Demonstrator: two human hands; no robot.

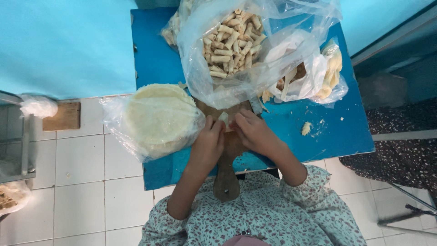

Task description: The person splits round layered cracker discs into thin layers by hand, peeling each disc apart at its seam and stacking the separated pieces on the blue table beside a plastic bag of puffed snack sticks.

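Both hands, left hand (207, 143) and right hand (252, 132), pinch one pale wrapper (223, 117) below a clear bag of rolls (232, 43).

Two hands, the left hand (208, 141) and the right hand (251, 132), are working on one wooden paddle board (226, 180), pinching one small pastry piece (223, 117) between them. One blue table (154, 59) is carrying four clear plastic bags: one of round wrappers (157, 119), one of rolled pastries (232, 41), one of filling (296, 75), one of pale pieces (331, 73). Rolled pastries are lying too many to count.
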